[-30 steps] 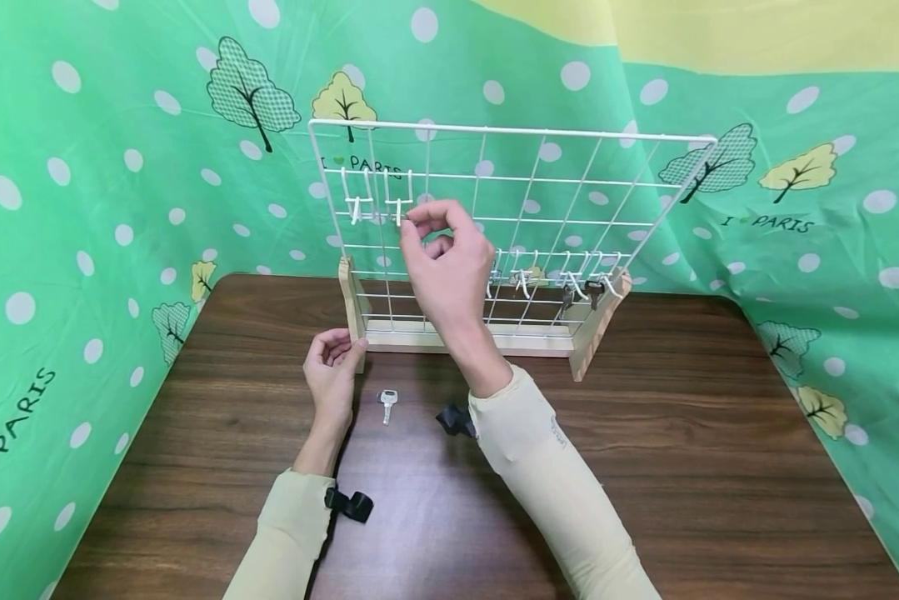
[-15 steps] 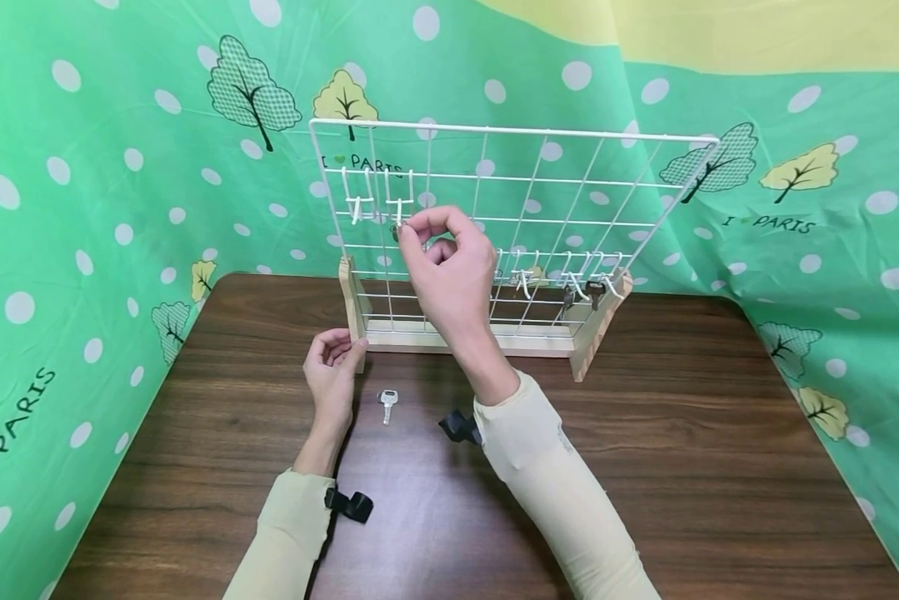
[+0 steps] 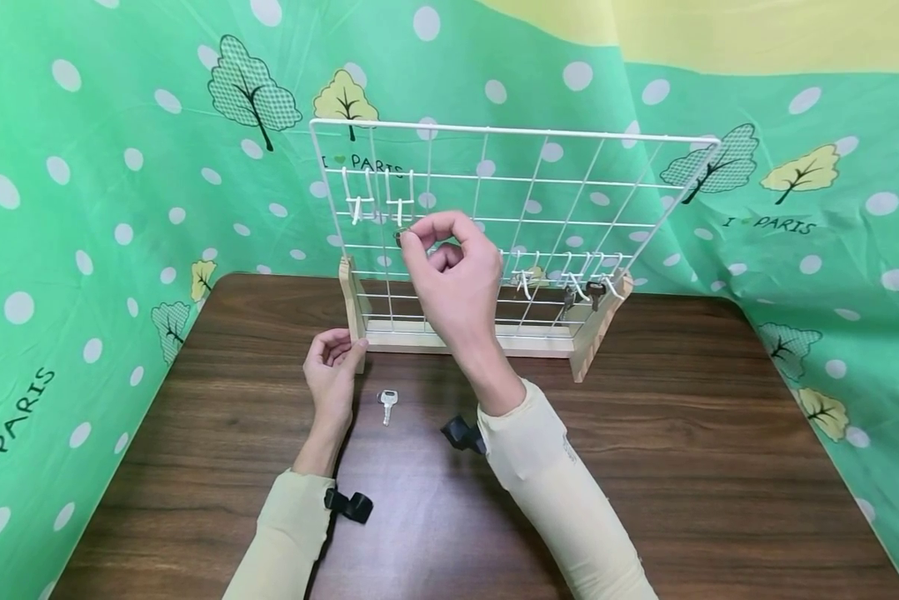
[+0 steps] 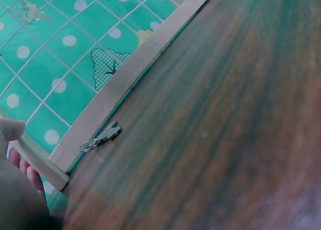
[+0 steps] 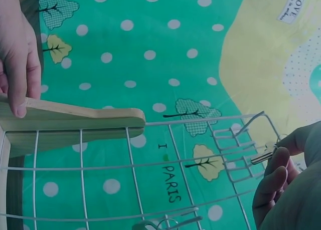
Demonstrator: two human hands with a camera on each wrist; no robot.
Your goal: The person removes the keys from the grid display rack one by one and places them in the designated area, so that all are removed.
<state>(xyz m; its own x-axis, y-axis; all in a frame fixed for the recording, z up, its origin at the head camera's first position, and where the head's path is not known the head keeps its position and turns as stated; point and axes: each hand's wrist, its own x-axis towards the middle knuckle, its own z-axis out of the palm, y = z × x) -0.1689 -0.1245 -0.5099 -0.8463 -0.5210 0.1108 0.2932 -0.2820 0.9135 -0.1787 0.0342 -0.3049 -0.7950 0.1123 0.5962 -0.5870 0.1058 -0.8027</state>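
In the head view my right hand (image 3: 456, 275) pinches a key on a ring just below the second white hook (image 3: 400, 208), at the rack's upper left. The right wrist view shows this key (image 5: 262, 158) between thumb and fingers, pointing toward the hooks. My left hand (image 3: 332, 375) grips the left wooden leg (image 3: 352, 304) of the white wire grid rack (image 3: 509, 131), thumb in front and fingers behind. A second key (image 3: 388, 405) lies on the table right of the left hand; its ring shows in the left wrist view.
Several white hooks (image 3: 524, 283) hang along the lower right of the grid. Dark keys (image 3: 595, 290) hang on hooks near the right wooden leg (image 3: 599, 325). The rack stands on a brown wooden table (image 3: 689, 467), with a green patterned cloth (image 3: 269, 225) behind and beside it.
My right hand has moved slightly down and to the right, a little away from the second hook, and part of its key now shows at the fingertips. The left hand stays on the leg.
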